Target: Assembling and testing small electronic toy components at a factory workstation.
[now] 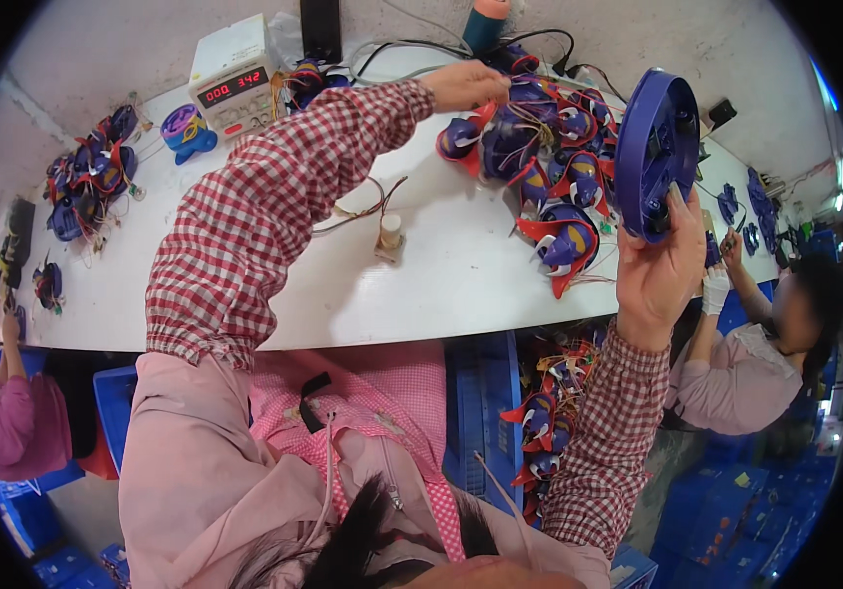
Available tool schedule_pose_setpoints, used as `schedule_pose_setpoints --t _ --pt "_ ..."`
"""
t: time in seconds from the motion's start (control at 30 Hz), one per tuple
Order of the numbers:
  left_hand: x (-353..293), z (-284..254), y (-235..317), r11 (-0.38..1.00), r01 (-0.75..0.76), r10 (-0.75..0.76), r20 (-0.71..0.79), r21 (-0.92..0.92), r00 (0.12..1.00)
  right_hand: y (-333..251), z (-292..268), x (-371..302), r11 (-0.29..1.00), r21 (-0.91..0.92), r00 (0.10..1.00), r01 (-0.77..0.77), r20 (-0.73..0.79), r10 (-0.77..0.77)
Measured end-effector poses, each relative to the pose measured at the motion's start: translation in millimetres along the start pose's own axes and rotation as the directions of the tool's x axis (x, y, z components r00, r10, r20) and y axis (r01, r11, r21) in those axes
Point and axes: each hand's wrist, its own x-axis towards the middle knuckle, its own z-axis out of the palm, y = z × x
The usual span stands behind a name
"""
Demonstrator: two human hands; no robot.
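Note:
My right hand (659, 273) grips a round purple plastic shell (634, 157) by its lower end, holding it upright above the right side of the table. Dark round parts sit inside its hollow side. Across the table, my left hand (468, 86) reaches to the back edge of a heap of purple, red and yellow plastic toy parts (569, 240) with thin loose wires. Its fingers are pinched together; what they hold, if anything, is too small to make out.
A white bench power supply (232, 74) with a lit red display stands at the back left, beside a purple and blue round holder (188, 133). A small white-topped piece (389, 239) with wires lies mid-table. More parts fill a blue crate (485, 412) below. A co-worker (745, 378) sits at right.

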Motion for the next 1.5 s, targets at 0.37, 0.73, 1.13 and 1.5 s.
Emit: schedule_pose_setpoints --t 0.37,0.73,1.13,1.5 --pt "-5.4 -9.6 43.9 0.932 0.128 -0.204 -0.2 -0.339 0.958 -13.5 -20.4 -1.7 1.0 -0.006 0.999 0.029 -0.039 -0.029" --pt "32.8 -23.2 28.0 0.933 0.019 -0.168 -0.387 -0.359 0.907 -28.4 -68.4 36.7 0.978 0.208 0.997 0.031 0.066 -0.045" --pt "-8.6 -67.5 96.8 0.922 0.326 -0.388 -0.48 -0.209 0.787 -43.9 -67.6 35.2 0.961 0.271 0.89 0.045 0.427 -0.162" --pt "-138.8 -84.1 -22.9 0.21 0.258 -0.281 -0.194 0.943 0.94 130.6 -95.2 12.0 0.88 -0.062 0.881 -0.471 0.019 0.473"
